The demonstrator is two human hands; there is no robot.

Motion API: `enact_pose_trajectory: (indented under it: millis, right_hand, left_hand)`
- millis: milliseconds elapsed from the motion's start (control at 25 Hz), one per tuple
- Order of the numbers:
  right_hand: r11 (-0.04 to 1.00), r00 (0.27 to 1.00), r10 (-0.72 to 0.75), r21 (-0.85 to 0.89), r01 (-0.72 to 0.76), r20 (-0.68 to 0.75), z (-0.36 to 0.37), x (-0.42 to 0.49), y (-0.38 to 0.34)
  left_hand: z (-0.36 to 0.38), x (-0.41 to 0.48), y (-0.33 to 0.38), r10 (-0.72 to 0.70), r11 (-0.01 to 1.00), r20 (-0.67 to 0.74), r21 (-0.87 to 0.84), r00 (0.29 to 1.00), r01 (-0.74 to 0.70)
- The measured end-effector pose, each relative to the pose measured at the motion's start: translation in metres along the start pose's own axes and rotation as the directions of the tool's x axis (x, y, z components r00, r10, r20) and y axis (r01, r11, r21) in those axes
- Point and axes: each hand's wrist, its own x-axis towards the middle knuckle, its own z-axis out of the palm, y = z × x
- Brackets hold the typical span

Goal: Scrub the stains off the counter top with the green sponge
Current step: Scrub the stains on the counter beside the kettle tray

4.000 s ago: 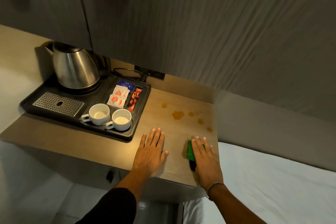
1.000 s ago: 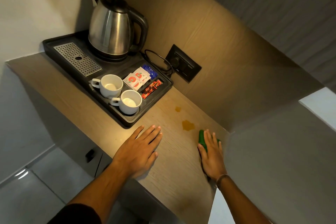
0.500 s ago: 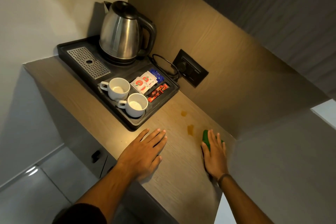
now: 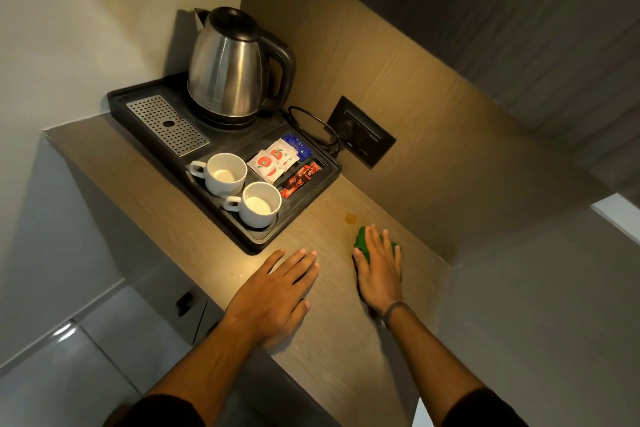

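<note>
Clearly the green sponge (image 4: 360,242) lies flat on the wooden surface (image 4: 332,322), pinned under the right hand (image 4: 379,267), whose fingers are spread straight over the top of it; only the sponge's far left corner and a sliver at the right edge peek out. The hand presses down on it with an open palm rather than curling round it. The left hand (image 4: 277,291) rests flat and empty on the surface nearer the front edge, fingers extended, apparently as a brace.

One amber stain (image 4: 350,217) shows just beyond the sponge's far corner, close to it but not covered. Whether other marks lie beneath the hand cannot be told.

Judging from its look, the sponge is light, soft and compressible, so it will squash under the palm and follow the surface rather than resist. Its flat shape suits this hold: weight through the palm and fingertips on the top face, with the thumb and little finger at the long edges to stop it sliding out sideways. A soft sponge may roll or fold at its leading edge if pushed hard, so even pressure looks wiser than force at the fingertips.

The black tray (image 4: 263,242) with its cups (image 4: 261,203) sits to the left, well clear of the stain.
</note>
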Motion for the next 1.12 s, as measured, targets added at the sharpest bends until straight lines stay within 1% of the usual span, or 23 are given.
enact_pose_trajectory:
  millis: [40,120,160,240,320,360,400,440,520,560,640,720,760,840,920,960,1040,1120]
  right_hand:
    - [0.996,0.996,-0.085,-0.011,0.085,0.013,0.006,-0.003,-0.013]
    - [0.962,0.959,-0.273,0.007,0.273,0.076,0.016,-0.026,-0.015]
    - [0.948,0.943,-0.318,0.023,0.317,0.102,0.014,-0.038,-0.006]
    - [0.955,0.949,-0.297,0.012,0.298,0.105,0.006,-0.036,0.008]
    - [0.98,0.977,-0.197,0.004,0.198,0.085,0.002,-0.008,-0.006]
    - [0.985,0.982,-0.171,0.01,0.171,0.085,0.003,0.003,-0.022]
    - [0.983,0.979,-0.186,0.018,0.185,0.089,0.007,0.009,-0.038]
    - [0.972,0.967,-0.234,0.034,0.232,0.1,0.012,0.009,-0.049]
    - [0.945,0.938,-0.326,0.078,0.319,0.121,0.017,0.001,-0.046]
    - [0.936,0.929,-0.349,0.086,0.34,0.124,0.015,-0.003,-0.036]
    - [0.95,0.943,-0.311,0.075,0.304,0.12,0.009,0.003,-0.028]
    - [0.973,0.968,-0.221,0.096,0.21,0.117,0.008,0.025,-0.045]
    - [0.977,0.973,-0.198,0.106,0.186,0.121,0.009,0.032,-0.058]
    - [0.966,0.961,-0.247,0.114,0.233,0.125,0.015,0.032,-0.073]
    - [0.946,0.941,-0.316,0.107,0.305,0.12,0.017,0.024,-0.056]
    - [0.946,0.94,-0.32,0.09,0.311,0.118,0.013,0.023,-0.043]
    - [0.969,0.962,-0.244,0.059,0.239,0.121,0.006,0.04,-0.031]
    - [0.993,0.989,-0.114,0.048,0.11,0.091,0.0,0.067,-0.04]
  left_hand:
    - [0.0,0.0,0.001,-0.002,1.0,0.004,-0.001,1.0,0.002]
    - [-0.002,0.001,0.001,-0.007,1.0,0.019,-0.007,1.0,0.007]
    - [-0.002,0.0,0.002,-0.009,1.0,0.022,-0.004,1.0,0.01]
    - [-0.003,0.0,0.003,-0.01,1.0,0.01,0.017,1.0,0.01]
    - [-0.006,0.0,0.004,-0.004,1.0,0.02,0.022,1.0,0.004]
    - [-0.007,0.0,0.004,-0.003,1.0,0.026,0.024,1.0,0.002]
    - [-0.007,0.0,0.004,-0.003,1.0,0.022,0.025,1.0,0.002]
    - [-0.007,0.0,0.005,-0.004,1.0,0.017,0.023,1.0,0.004]
    - [-0.008,0.0,0.004,-0.003,1.0,0.027,0.015,1.0,0.002]
    - [-0.008,-0.001,0.005,-0.005,1.0,0.032,0.02,0.999,0.004]
    - [-0.006,-0.001,0.005,-0.009,0.999,0.026,0.033,1.0,0.008]
    - [-0.007,0.0,0.005,-0.005,1.0,0.035,0.02,0.999,0.004]
    - [-0.007,0.0,0.005,-0.003,1.0,0.035,0.015,0.999,0.003]
    - [-0.007,0.0,0.004,-0.008,1.0,0.024,0.007,1.0,0.007]
    - [-0.007,-0.002,0.004,-0.012,1.0,0.019,0.01,1.0,0.011]
    - [-0.006,-0.002,0.004,-0.009,1.0,0.01,0.018,1.0,0.009]
    - [-0.003,-0.003,0.004,-0.019,0.999,-0.004,0.027,1.0,0.019]
    - [-0.004,0.0,0.006,-0.009,1.0,0.003,0.029,1.0,0.009]
